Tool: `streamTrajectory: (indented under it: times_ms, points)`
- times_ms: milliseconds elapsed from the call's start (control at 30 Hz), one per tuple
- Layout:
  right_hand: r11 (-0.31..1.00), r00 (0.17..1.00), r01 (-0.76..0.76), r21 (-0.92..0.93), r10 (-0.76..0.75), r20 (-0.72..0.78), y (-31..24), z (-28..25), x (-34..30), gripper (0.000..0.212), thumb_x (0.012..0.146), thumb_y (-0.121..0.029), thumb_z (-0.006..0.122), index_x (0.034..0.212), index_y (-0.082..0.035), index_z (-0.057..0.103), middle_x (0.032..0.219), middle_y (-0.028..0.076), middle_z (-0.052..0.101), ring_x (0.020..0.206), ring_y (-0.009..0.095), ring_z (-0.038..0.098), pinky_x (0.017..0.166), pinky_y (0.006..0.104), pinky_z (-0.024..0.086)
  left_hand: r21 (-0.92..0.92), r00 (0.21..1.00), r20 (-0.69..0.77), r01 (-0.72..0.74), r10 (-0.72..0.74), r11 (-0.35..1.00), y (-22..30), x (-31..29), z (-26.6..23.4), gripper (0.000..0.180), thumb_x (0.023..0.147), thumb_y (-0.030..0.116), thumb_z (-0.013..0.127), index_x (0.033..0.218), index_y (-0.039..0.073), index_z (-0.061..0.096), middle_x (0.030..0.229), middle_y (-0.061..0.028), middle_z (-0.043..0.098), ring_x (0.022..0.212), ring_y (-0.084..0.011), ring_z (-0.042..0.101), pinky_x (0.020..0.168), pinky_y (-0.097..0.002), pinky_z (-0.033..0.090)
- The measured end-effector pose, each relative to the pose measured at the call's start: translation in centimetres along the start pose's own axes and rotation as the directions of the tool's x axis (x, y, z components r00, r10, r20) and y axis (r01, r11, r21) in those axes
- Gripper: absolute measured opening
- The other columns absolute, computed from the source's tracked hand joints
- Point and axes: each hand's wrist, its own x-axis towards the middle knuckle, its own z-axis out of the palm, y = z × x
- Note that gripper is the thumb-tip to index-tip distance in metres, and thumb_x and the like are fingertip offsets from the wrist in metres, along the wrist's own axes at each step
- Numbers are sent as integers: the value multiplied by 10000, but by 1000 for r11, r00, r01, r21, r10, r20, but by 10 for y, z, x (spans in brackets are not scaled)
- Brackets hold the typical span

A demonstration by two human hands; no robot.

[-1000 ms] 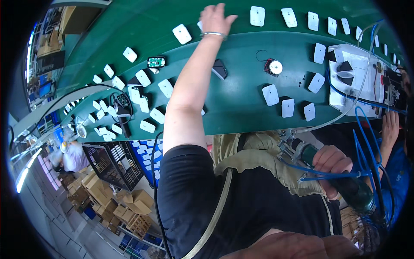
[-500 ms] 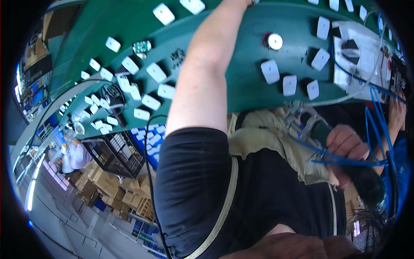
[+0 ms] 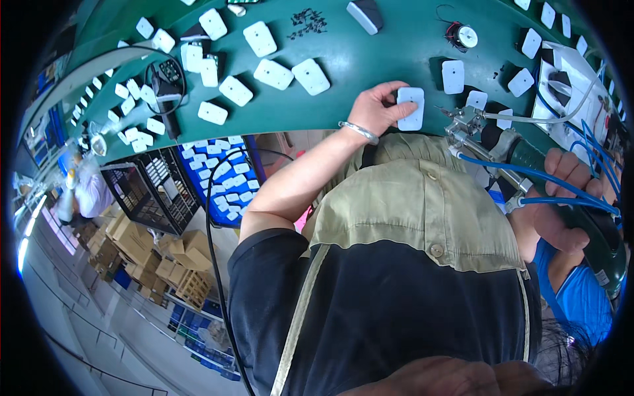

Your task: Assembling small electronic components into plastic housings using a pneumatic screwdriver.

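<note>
My left hand [image 3: 374, 111] pinches a white rounded rectangular plastic cover [image 3: 411, 113] between thumb and fingers, at the near edge of the green bench [image 3: 370, 63]. My right hand [image 3: 560, 198] is wrapped round a dark green power screwdriver [image 3: 527, 150] with blue air hoses. Its metal head [image 3: 466, 121] points left, just right of the held cover. A white cover [image 3: 453, 77] lies beyond that head, and another white cover [image 3: 476, 100] is partly behind it. A dark-sided piece with a pale top [image 3: 365, 16] rests farther back.
More white covers [image 3: 273, 74] spread leftward, near small black screws [image 3: 308, 24]. A round white part with wires [image 3: 466, 37] sits at back right. A blue tray of white pieces [image 3: 221, 178] stands below the bench, left. A person in blue [image 3: 591, 303] is close at right.
My left arm has drawn back from far across the bench, and the hand now holds a white cover near the screwdriver head. My view has shifted.
</note>
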Motion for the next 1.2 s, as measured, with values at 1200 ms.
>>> streamTrajectory:
  times_ms: [1200]
  points:
    - [995, 995, -76, 62, 80, -57, -7, 12, -16, 583, 657, -510, 603, 1025, -82, 460, 704, 18, 483, 665, 154, 410, 657, 300, 308, 55, 958, -203, -193, 200, 980, -21, -33, -22, 357, 700, 92, 671, 1029, 32, 546, 770, -20, 587, 682, -66, 539, 615, -214, 456]
